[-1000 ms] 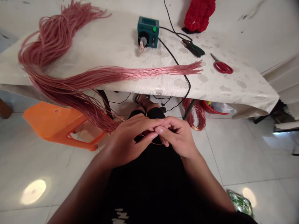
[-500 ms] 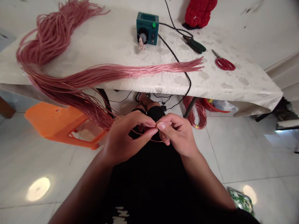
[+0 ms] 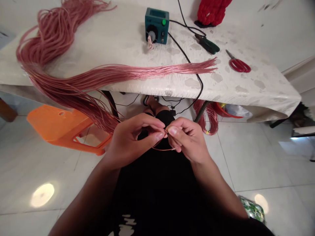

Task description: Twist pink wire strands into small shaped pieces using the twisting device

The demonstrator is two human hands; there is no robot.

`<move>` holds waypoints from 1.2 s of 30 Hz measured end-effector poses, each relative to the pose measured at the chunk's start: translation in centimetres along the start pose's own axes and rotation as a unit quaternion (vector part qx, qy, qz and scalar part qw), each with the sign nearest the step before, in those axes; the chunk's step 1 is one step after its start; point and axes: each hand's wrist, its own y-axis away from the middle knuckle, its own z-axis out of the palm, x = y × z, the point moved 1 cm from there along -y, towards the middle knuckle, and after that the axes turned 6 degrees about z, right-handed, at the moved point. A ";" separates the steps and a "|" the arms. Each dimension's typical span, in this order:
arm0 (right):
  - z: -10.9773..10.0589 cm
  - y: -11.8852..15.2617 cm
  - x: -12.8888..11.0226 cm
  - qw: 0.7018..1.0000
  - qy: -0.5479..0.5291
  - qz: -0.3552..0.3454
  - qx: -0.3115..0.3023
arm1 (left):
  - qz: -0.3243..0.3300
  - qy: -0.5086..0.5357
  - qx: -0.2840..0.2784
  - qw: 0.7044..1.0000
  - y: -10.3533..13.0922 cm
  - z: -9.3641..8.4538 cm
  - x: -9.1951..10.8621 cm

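My left hand (image 3: 134, 137) and my right hand (image 3: 188, 139) meet above my lap, fingertips almost touching. Between them runs a thin pinkish cord (image 3: 163, 149), bent into a small loop that hangs below the fingers. Thumb and forefinger of the right hand pinch it where a tiny knot or end shows. The left thumb and forefinger close on the cord just beside that spot; the exact contact is partly hidden. A long bundle of similar pink cords (image 3: 137, 72) lies along the table and droops over its edge to behind my left hand.
On the table (image 3: 261, 88) stand a green box with a knob (image 3: 157, 26) and a red bundle (image 3: 213, 13). Green-handled pliers (image 3: 208, 44) and red-handled scissors (image 3: 240, 65) lie to the right. An orange stool (image 3: 56, 127) is at left; below hang more cords (image 3: 210, 121) beside a red basin (image 3: 222, 111).
The left thumb and forefinger have slid slightly left, away from the right fingertips, and parted a little. The right hand keeps its pinch. The camera view has shifted slightly.
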 end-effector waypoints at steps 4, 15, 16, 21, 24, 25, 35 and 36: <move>0.0 0.0 0.0 1.000 -0.015 -0.007 0.002 | -0.012 0.048 0.005 0.999 -0.1 0.1 0.0; 0.1 0.2 -0.7 0.998 0.044 -0.038 0.030 | -0.062 -0.009 -0.052 0.997 -0.2 0.6 0.1; 0.1 0.2 -0.7 0.998 0.049 -0.039 0.031 | -0.061 -0.020 -0.050 0.997 -0.2 0.7 0.2; -0.5 0.1 -1.2 0.992 0.113 -0.041 0.027 | -0.037 -0.089 -0.041 0.994 0.0 0.8 0.8; -0.9 0.1 -1.6 0.984 0.170 -0.052 0.012 | -0.009 -0.145 -0.038 0.989 0.0 0.9 1.1; -1.0 0.1 -1.8 0.980 0.189 -0.058 0.010 | 0.003 -0.166 -0.042 0.985 0.1 0.9 1.2; -0.9 0.1 -2.2 0.919 0.383 -0.087 0.028 | 0.092 -0.300 -0.094 0.945 0.3 1.2 0.6; -0.9 0.1 -2.2 0.920 0.383 -0.084 0.020 | 0.094 -0.299 -0.092 0.945 0.2 1.1 0.6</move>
